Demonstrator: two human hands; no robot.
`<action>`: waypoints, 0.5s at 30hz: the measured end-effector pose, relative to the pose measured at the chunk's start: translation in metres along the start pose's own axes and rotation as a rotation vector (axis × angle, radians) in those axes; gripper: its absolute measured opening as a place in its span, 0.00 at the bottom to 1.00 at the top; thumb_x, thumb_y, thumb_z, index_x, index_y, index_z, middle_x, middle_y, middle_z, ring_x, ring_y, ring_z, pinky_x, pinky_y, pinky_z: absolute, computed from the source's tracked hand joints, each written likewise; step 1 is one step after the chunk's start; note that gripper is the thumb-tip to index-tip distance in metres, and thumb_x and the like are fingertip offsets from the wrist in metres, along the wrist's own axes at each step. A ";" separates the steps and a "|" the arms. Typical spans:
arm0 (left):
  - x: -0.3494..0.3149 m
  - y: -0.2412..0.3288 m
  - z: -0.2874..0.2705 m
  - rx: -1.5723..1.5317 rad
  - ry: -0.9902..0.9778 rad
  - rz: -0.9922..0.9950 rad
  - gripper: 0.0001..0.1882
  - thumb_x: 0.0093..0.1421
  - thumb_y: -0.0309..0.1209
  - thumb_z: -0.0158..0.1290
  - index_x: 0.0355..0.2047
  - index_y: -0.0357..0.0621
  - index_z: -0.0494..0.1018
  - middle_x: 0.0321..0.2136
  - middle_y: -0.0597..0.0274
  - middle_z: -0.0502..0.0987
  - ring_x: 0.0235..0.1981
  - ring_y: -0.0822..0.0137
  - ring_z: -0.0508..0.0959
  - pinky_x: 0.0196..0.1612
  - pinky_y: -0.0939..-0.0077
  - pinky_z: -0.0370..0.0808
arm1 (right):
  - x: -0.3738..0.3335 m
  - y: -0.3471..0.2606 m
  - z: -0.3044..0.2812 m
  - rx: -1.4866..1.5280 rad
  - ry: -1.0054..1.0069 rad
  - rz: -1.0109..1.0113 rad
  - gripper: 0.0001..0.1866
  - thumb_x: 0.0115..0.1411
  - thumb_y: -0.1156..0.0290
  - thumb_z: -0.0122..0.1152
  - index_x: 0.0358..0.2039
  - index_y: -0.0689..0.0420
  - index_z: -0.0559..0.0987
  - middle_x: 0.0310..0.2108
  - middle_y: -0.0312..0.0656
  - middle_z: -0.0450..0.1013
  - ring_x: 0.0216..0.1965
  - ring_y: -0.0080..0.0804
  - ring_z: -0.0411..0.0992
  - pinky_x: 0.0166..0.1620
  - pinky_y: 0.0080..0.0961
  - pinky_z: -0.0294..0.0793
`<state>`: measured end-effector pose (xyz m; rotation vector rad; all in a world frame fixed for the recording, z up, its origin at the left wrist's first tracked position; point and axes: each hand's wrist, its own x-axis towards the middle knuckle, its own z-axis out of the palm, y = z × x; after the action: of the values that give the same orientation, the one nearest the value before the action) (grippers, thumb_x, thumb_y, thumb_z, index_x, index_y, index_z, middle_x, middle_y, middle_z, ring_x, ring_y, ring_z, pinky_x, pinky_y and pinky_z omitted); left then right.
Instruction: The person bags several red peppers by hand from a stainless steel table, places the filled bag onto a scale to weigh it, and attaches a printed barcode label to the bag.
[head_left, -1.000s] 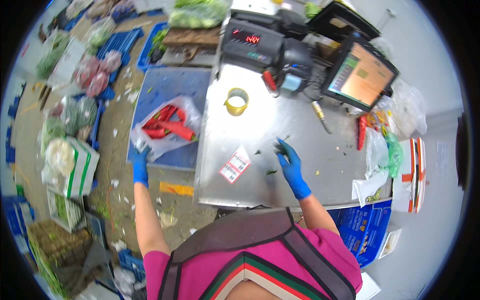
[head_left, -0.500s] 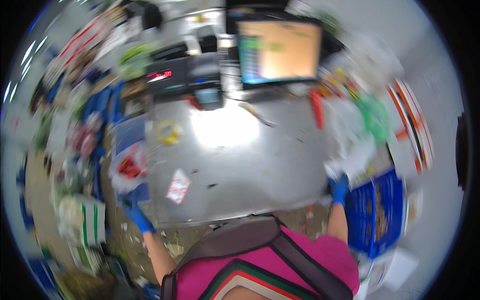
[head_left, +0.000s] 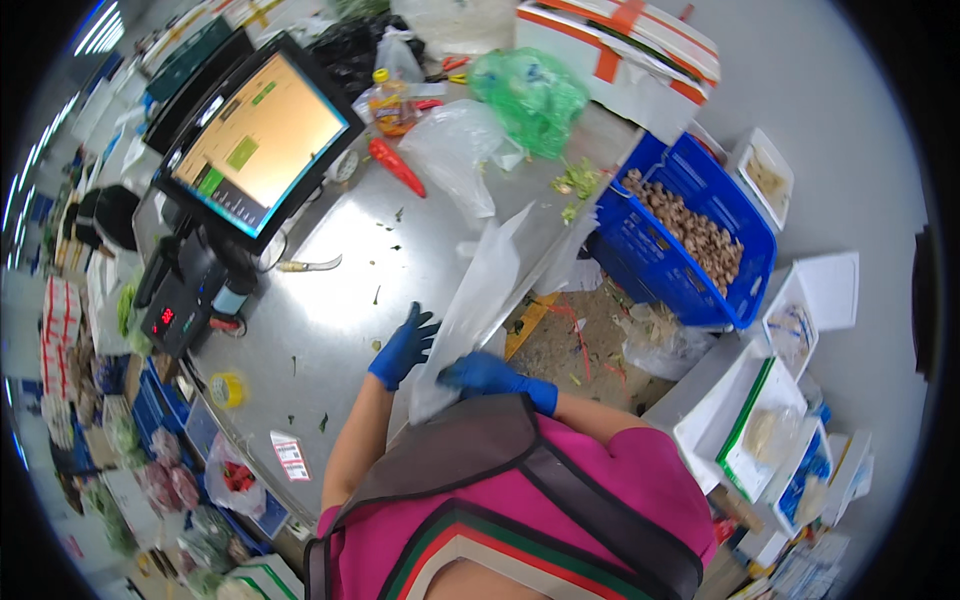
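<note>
My right hand (head_left: 492, 379), in a blue glove, is closed on the lower part of a translucent white plastic bag (head_left: 480, 285). The bag stretches away from me along the right edge of the metal table (head_left: 340, 330). My left hand (head_left: 404, 347), gloved in blue too, hovers over the table just left of the bag. Its fingers are spread and nothing is in them. Beyond the bag's far end lie a crumpled clear plastic bag (head_left: 455, 145) and a green plastic bag (head_left: 530, 98).
A blue crate of mushrooms (head_left: 625, 235) stands right of the table. Far left are a monitor (head_left: 255, 140) and a scale display (head_left: 170, 322). A curved knife (head_left: 310, 265), a red pepper (head_left: 396, 166), yellow tape (head_left: 227, 390) and labels (head_left: 290, 456) lie on the table.
The view has turned to the right. My left hand has moved from the table's left side to beside the bag. My right hand has drawn the white bag toward me.
</note>
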<state>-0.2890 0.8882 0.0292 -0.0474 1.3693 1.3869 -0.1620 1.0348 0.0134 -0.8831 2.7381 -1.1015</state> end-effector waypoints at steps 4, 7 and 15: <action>0.031 0.004 0.043 0.206 -0.178 0.275 0.30 0.53 0.36 0.45 0.55 0.43 0.51 0.44 0.57 0.68 0.40 0.69 0.69 0.41 0.79 0.65 | -0.022 0.021 0.050 0.321 0.115 0.081 0.22 0.41 0.67 0.52 0.41 0.52 0.71 0.41 0.43 0.68 0.39 0.40 0.67 0.42 0.32 0.65; 0.053 0.003 0.047 0.083 -0.019 0.428 0.27 0.48 0.21 0.44 0.52 0.38 0.58 0.40 0.60 0.70 0.38 0.73 0.70 0.40 0.82 0.66 | -0.048 0.010 -0.006 -0.214 0.203 0.026 0.27 0.45 0.62 0.51 0.48 0.53 0.65 0.48 0.42 0.62 0.49 0.42 0.59 0.50 0.35 0.57; 0.067 0.183 0.083 0.307 0.618 1.302 0.21 0.47 0.15 0.39 0.44 0.35 0.66 0.42 0.60 0.67 0.43 0.69 0.67 0.45 0.78 0.64 | -0.171 0.092 -0.041 0.260 0.964 0.960 0.18 0.50 0.68 0.53 0.44 0.53 0.70 0.39 0.47 0.68 0.38 0.38 0.68 0.39 0.28 0.67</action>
<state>-0.3863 1.0456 0.1317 0.8128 2.2863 2.2829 -0.0749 1.2041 -0.0422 1.1921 2.7796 -1.7631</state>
